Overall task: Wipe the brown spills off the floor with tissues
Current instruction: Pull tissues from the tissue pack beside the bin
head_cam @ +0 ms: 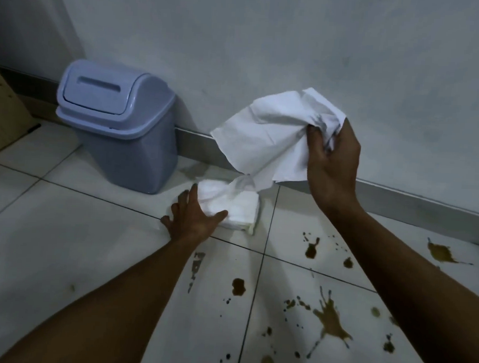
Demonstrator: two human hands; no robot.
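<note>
Above tissue pack [237, 209], tissue [268, 135] pinched in right hand [331, 158] grip.

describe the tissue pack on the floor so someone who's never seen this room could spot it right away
Start at the lidded blue bin standing against the wall. Just right of it on the white tiles, the left hand presses down a flat white tissue pack. Unlike the loose tissue gripped in the raised right hand, it lies on the floor as a squarish stack, with a tissue trailing up from its top.
</note>
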